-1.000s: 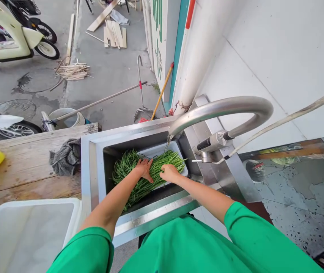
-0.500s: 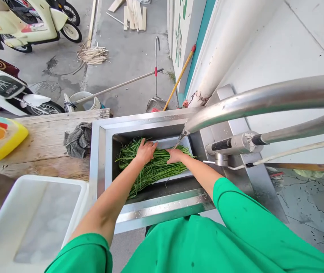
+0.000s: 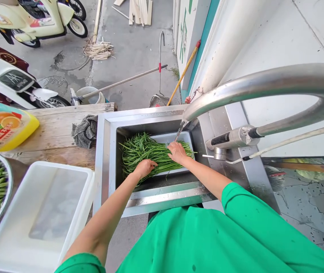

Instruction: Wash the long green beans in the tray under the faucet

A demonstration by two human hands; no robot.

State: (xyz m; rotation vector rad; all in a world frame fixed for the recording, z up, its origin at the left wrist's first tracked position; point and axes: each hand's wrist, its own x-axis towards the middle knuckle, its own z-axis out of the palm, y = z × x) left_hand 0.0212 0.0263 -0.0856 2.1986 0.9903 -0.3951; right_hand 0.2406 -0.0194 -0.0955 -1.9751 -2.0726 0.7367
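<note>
While water runs from the tap (image 3: 253,85) at frame centre, both hands press on the green stalks (image 3: 150,151) in the sink (image 3: 105,151): left hand (image 3: 145,167) clenched around a bunch, right hand (image 3: 177,151) flat. Spreading the stalks under the stream would rinse them evenly.

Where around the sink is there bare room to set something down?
The white tub beside the sink holds nothing solid. Bare wooden bench lies between the yellow bottle and grey rag. The basin is crowded: green stalks and both hands.
</note>
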